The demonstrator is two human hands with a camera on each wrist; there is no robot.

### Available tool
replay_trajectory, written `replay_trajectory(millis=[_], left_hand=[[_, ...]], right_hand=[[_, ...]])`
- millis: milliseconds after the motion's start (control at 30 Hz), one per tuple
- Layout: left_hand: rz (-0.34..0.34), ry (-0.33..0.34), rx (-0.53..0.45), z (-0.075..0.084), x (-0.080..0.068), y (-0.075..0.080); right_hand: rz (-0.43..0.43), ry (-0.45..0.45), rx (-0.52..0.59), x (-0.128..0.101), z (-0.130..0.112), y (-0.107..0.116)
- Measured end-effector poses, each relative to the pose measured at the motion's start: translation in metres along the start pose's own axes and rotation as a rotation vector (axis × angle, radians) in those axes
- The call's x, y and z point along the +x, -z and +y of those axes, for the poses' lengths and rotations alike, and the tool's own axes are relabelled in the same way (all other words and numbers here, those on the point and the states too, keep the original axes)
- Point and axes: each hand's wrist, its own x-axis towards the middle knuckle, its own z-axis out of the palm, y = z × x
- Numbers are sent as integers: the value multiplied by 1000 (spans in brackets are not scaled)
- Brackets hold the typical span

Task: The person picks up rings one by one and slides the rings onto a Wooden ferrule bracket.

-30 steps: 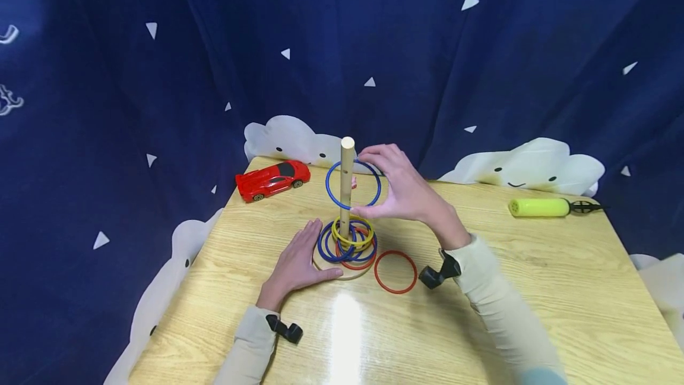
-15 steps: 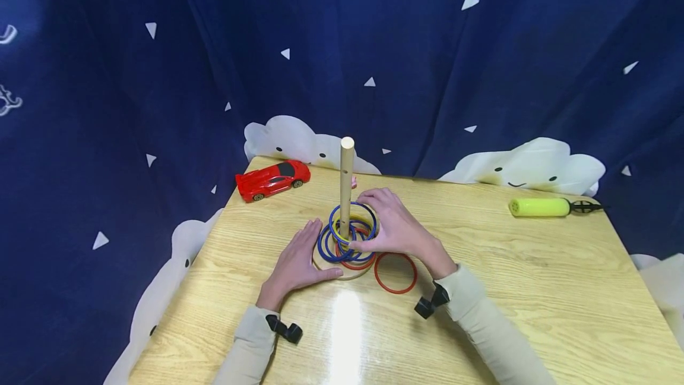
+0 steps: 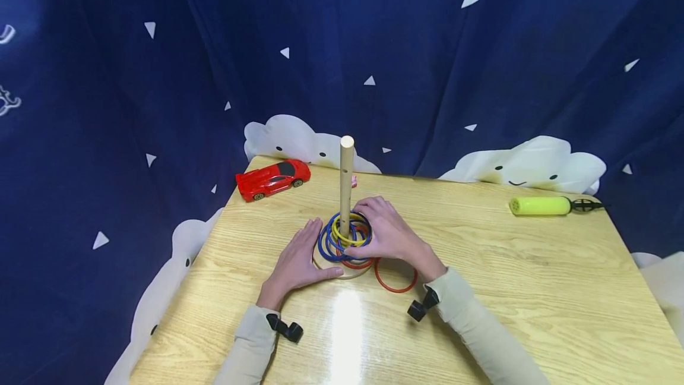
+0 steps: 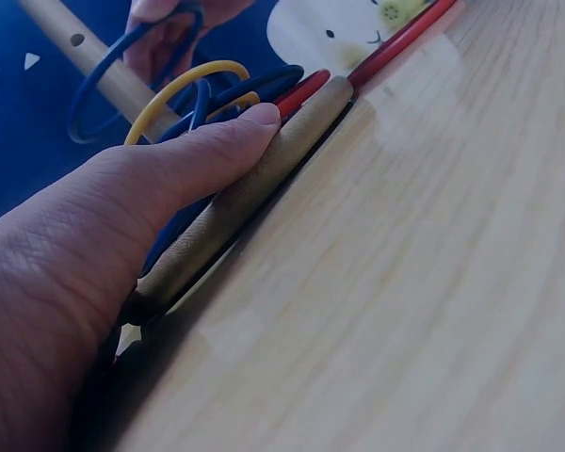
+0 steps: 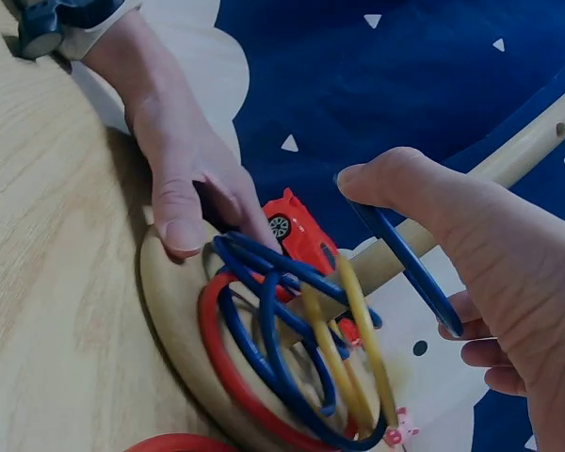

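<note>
My right hand [image 3: 387, 232] pinches a blue ring [image 5: 410, 259] between thumb and fingers. This ring is around the wooden post [image 3: 346, 186], above the stacked rings in the right wrist view. The left hand [image 3: 296, 263] rests on the left side of the round wooden base [image 4: 207, 240], its fingers straight and spread, the thumb lying over the front rim. Blue rings [image 3: 327, 248], yellow rings [image 5: 363, 330] and a red ring [image 5: 228, 363] lie tilted and overlapping around the post's foot.
A loose red ring [image 3: 396, 291] lies on the table [image 3: 481, 290] right of the base, partly hidden by the right hand. A red toy car [image 3: 274, 180] stands at the back left. A yellow-green pump [image 3: 540, 206] lies far right. A small pink item [image 3: 354, 182] is behind the post.
My right hand has brought the blue ring down along the post, from mid-height to just above the stack. The left hand has stayed on the base.
</note>
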Motion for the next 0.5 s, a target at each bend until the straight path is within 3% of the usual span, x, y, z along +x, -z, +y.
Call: replay_trajectory(millis=[233,500], left_hand=[[-6,0,5,0,0,-1],[0,-2,4,0,0,0]], right_hand=[[-35,-31,19,-7,2,-7],[-5,-71,34,-28,9,-8]])
